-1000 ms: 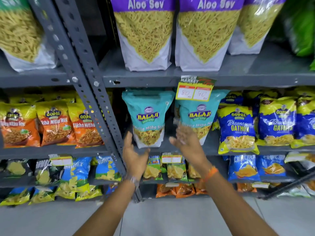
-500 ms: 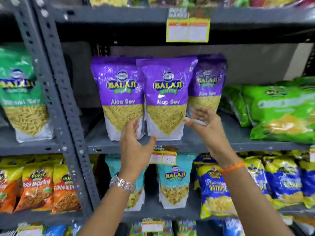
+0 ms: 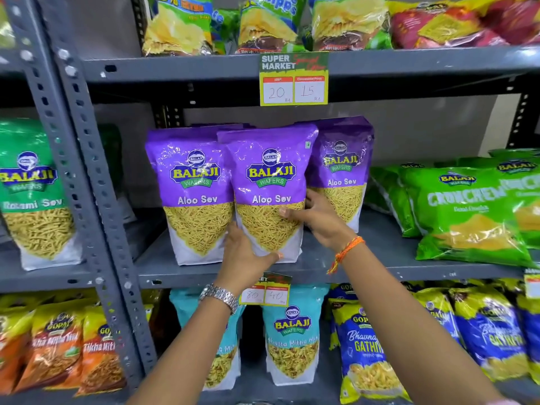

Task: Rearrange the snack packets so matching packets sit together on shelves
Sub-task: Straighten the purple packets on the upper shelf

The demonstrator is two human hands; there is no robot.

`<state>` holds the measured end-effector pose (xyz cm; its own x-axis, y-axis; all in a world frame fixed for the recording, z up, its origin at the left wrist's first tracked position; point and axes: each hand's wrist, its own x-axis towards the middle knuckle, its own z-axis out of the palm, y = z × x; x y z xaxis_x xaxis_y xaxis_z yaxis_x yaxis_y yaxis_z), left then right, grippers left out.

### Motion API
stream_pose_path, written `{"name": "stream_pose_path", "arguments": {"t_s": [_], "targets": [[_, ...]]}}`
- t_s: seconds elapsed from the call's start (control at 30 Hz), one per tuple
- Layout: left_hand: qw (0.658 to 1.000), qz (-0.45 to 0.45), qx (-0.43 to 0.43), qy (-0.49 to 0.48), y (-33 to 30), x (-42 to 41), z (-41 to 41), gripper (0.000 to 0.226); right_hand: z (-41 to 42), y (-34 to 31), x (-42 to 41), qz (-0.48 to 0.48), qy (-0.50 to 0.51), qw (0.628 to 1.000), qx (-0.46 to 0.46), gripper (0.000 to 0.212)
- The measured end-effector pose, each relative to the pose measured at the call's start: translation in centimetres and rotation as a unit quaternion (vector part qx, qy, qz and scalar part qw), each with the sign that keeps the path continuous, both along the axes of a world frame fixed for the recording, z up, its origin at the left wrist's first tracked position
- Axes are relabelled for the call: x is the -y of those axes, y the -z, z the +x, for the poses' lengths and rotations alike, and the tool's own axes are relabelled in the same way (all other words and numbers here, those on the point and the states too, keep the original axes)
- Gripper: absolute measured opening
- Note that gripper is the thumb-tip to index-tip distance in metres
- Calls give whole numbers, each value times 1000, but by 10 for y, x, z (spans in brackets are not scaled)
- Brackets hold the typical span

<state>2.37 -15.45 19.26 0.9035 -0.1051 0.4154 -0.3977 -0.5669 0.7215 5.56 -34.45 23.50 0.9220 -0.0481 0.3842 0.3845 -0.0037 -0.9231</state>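
Three purple Balaji Aloo Sev packets stand upright on the grey middle shelf (image 3: pixel 365 258). Both hands hold the middle Aloo Sev packet (image 3: pixel 270 182). My left hand (image 3: pixel 245 255) grips its lower left corner, thumb across the front. My right hand (image 3: pixel 318 217) clasps its right edge, fingers on the front. The left Aloo Sev packet (image 3: pixel 193 185) stands beside it, partly overlapped. The right Aloo Sev packet (image 3: pixel 342 171) stands further back, behind my right hand.
Green Crunchex packets (image 3: pixel 467 217) lie on the same shelf at right. A green Ratlami Sev packet (image 3: pixel 32 194) stands in the left bay behind the slotted upright (image 3: pixel 87 182). Teal Balaji packets (image 3: pixel 292 340), blue Gathiya packets (image 3: pixel 368 355) and orange Gopal packets (image 3: pixel 61 346) fill the shelf below.
The view rose from the teal-packet shelf to the Aloo Sev shelf. Both hands, open in front of the packets before, have closed onto the middle purple packet.
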Motion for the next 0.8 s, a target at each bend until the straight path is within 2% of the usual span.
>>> {"name": "stream_pose_path", "arguments": {"t_s": [0.1,0.27,0.4,0.57,0.8], "targets": [[1000,-15,17,-10,3,4,1,116,3,1,-1,8,-1,1000,6,48],[996,-24,69,-46,3,13,4,97,0,1,4,40,22,999,7,46],[995,-41,87,-20,-2,30,0,96,-13,-6,29,42,26,999,9,40],[997,-43,65,-3,-9,70,-1,81,-34,-15,72,35,35,998,25,44],[997,-56,37,39,-12,121,-8,77,-49,-12,124,31,33,998,37,38]]}}
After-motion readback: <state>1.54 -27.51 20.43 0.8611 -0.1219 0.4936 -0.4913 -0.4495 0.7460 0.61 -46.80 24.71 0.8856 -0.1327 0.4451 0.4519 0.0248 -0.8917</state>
